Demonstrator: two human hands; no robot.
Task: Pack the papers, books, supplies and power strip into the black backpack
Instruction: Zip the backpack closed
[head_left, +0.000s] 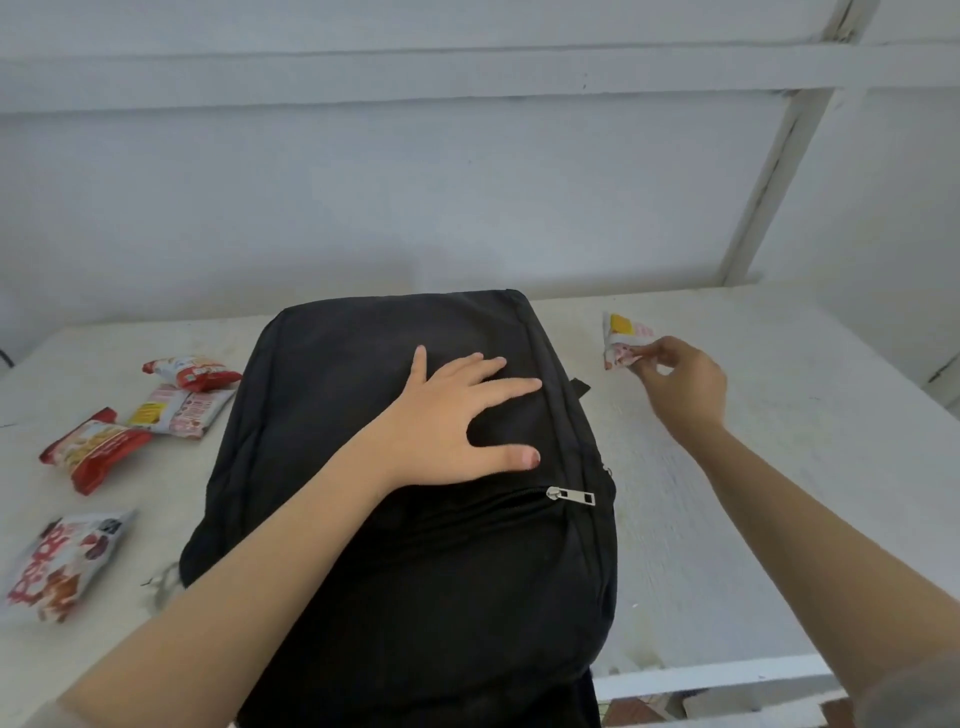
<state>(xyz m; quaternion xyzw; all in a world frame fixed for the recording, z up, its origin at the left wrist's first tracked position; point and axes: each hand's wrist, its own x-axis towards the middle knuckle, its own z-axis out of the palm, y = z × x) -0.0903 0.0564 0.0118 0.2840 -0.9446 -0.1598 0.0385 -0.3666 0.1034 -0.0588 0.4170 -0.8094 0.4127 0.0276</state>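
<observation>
The black backpack (415, 571) lies flat on the white table (753, 519), its front pocket zipper closed with a silver pull (570, 495) at the right. My left hand (457, 421) rests on the bag's front panel, fingers straight and spread. To the right of the bag, my right hand (683, 382) pinches the edge of a small white, red and yellow snack packet (623, 338) that lies on the table. No papers, books or power strip show in this view.
Several snack packets lie left of the bag: a red and white one (189, 371), a pale one with a yellow patch (176, 413), a red one (93, 449) and a larger white one (62, 564). A white wall stands behind the table.
</observation>
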